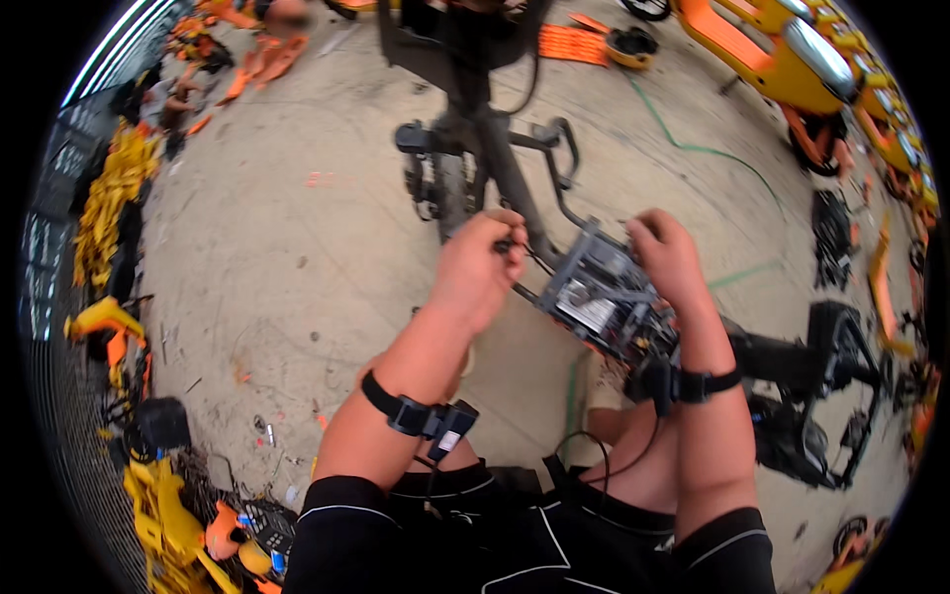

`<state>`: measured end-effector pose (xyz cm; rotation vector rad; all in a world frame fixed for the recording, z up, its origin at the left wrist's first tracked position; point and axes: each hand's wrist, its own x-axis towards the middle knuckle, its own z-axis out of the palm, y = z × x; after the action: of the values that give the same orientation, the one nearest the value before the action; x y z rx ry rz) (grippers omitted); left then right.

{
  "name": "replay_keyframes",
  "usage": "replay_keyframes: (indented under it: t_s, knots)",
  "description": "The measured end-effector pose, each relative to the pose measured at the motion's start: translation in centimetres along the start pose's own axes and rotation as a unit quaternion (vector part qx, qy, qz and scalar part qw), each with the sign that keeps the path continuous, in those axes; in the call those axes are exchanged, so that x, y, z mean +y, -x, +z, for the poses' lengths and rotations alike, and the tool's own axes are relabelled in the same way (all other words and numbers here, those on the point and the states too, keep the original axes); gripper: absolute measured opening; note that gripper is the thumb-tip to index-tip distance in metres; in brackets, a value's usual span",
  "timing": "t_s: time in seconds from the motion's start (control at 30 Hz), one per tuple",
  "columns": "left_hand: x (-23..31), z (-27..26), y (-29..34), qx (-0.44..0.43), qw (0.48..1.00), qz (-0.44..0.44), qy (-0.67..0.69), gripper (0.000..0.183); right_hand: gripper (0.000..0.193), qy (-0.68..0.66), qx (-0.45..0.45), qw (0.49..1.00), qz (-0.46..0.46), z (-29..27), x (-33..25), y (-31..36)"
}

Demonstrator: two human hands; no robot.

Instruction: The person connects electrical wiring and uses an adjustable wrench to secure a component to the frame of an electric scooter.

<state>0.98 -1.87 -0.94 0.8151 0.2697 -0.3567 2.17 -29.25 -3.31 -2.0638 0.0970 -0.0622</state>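
Before me stands a stripped scooter frame point(510, 178), dark and without its panels. My left hand point(477, 267) is closed around a small black piece point(503, 246) that looks like a cable end; a thin dark line runs from it toward the frame. An open metal tray of electronics and wiring point(594, 297) sits on the frame between my hands. Just above the tray's right side, my right hand point(668, 255) has its fingers curled together. What they pinch, if anything, is too small to make out.
Yellow scooters point(772, 59) line the right side. Yellow body parts point(109, 198) are heaped along the left wall. An orange slatted panel point(572, 44) lies at the far side beside a round yellow-and-black part point(631, 46). Black cables point(831, 238) lie on the floor to the right.
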Motion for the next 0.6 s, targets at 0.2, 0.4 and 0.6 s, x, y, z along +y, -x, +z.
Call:
replay_keyframes:
  t_s: [0.2,0.4,0.6]
  knots:
    - [-1.3,2.0,1.0,0.009,0.997,-0.042,-0.058,0.014,0.024,0.171,-0.075,0.978,0.09,-3.1,2.7,1.7]
    - [-1.4,2.0,-0.7,-0.01,0.986,-0.068,-0.153,0.023,0.024,0.229,-0.045,0.968,0.094,-4.3,2.7,3.8]
    - [-2.5,2.1,-1.6,-0.046,0.95,-0.049,-0.304,0.031,0.029,0.433,-0.14,0.886,0.09,-0.9,0.5,7.0]
